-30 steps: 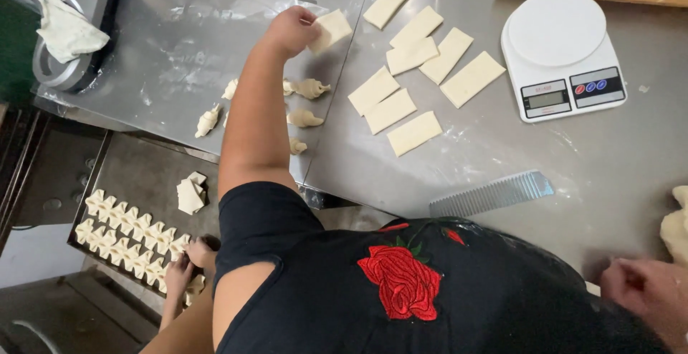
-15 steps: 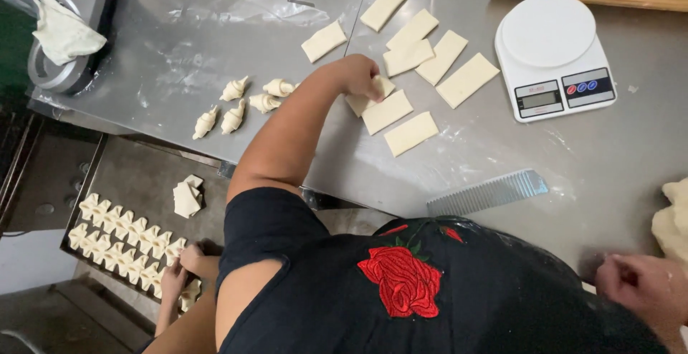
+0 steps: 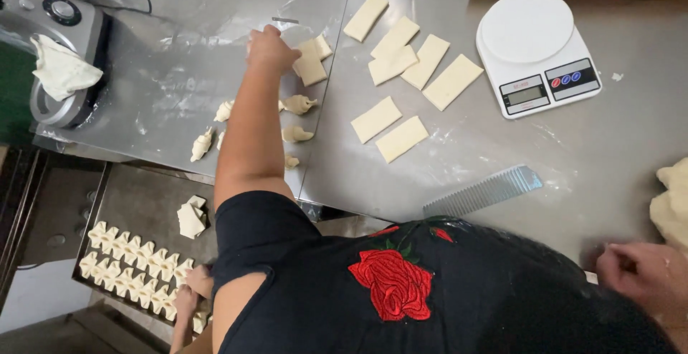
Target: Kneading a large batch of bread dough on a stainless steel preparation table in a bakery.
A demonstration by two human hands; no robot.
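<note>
My left hand reaches far across the steel table, its fingers curled on a pale dough rectangle that lies on another piece. Just below my forearm sit small rolled croissant shapes, some hidden by the arm. Several flat dough rectangles lie to the right of that hand. My right hand is low at the right edge, blurred, fingers curled with nothing seen in it, near a lump of dough.
A white kitchen scale stands at the back right. A ridged metal scraper lies near the front edge. A tray of shaped pastries sits below left, where another person's hand works. A dough machine stands far left.
My left hand went right to the dough rectangles, then came back left with a piece to the spot above the rolled shapes. My right hand stayed low at the right.
</note>
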